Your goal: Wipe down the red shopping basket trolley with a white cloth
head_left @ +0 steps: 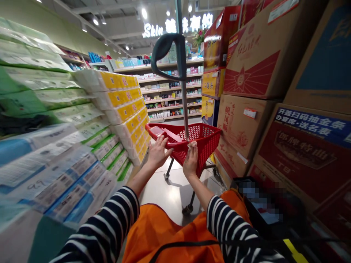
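Observation:
A red shopping cart [204, 146] with a perforated basket stands on wheeled legs in front of me. My left hand [159, 151] rests at the left end of its red handle bar [156, 132], fingers spread and no object in it. At the right part of the rim, my right hand [191, 160] presses a small pale cloth [192, 144] against the red plastic, its fingers together. A grey pole [184, 106] with a dark looped handle [179, 56] rises behind the cart's near rim.
Stacked paper packs [120, 102] line the left side. Cardboard boxes [246, 128] are piled on the right, with a dark crate [257, 201] low beside them. Shelves of small products [170, 87] stand across the back. Pale floor [161, 193] shows under the cart.

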`<state>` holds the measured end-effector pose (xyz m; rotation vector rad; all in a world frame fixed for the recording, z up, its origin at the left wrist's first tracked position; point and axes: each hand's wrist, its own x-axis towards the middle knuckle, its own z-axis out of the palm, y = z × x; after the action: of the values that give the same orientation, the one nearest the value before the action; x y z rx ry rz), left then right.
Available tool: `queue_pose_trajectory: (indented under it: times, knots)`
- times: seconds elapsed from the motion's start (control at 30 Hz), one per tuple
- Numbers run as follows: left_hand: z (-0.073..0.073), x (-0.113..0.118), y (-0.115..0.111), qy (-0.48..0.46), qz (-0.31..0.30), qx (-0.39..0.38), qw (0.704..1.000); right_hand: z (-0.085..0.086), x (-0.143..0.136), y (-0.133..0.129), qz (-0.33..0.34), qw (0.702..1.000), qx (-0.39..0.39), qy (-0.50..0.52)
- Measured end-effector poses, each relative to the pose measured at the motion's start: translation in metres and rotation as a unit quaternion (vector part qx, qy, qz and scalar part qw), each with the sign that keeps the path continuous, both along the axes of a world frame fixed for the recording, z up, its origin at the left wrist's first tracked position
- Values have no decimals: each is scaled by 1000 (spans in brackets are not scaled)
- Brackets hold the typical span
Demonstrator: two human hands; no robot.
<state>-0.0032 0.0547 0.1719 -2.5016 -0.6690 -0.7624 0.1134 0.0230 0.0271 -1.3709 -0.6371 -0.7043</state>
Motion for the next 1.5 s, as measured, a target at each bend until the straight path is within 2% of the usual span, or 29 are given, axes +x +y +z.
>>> queue_pose_trajectory:
  times: [0.1, 0.17, 0.23, 0.33, 0.4, 0.47, 0.67, 0.77, 0.87, 0.97, 1.07, 1.17, 1.37, 1.5]
  knots:
    - [3, 0, -4, 1, 8, -9, 1000, -49, 5, 16, -41, 996, 2, 84]
    - [4, 1, -7, -1, 6, -6, 1000, -59, 8, 22, -48, 993, 12, 105]
    - [3, 2, -9, -4, 5, 5, 1000, -44, 8, 20, -41, 993, 46, 97]
    - [0, 3, -11, -18, 0, 27, 999, 6, 0, 0, -14, 995, 89, 40]
    - [-2, 4, -13, -27, -6, 41, 999, 34, -6, -19, 22, 997, 61, -33]
    - [-3, 3, -16, -34, -10, 50, 998, 49, -7, -37, 46, 994, 21, -93]
    - [-9, 1, -41, -35, -23, 65, 997, 53, 14, -72, 82, 986, -40, -142]
    - [-14, 7, -60, -43, -19, 69, 997, 63, 9, -89, 93, 985, -47, -138]
    - [-13, 14, -71, -41, -10, 55, 998, 78, -3, -109, 128, 971, -78, -186]
    - [-2, 14, -62, -6, -14, 35, 999, 86, 1, -125, 155, 959, -122, -205]
    - [11, 7, -39, 29, 16, 3, 999, 86, 23, -129, 144, 966, -175, -122]
    - [14, 3, -27, 41, 58, -30, 997, 84, 39, -125, 129, 967, -211, -65]
    - [-1, 24, -50, 9, 70, -37, 997, 100, 19, -123, 34, 962, -248, -112]
    - [2, 27, -50, 34, 44, -32, 998, 104, 16, -129, 25, 951, -267, -152]
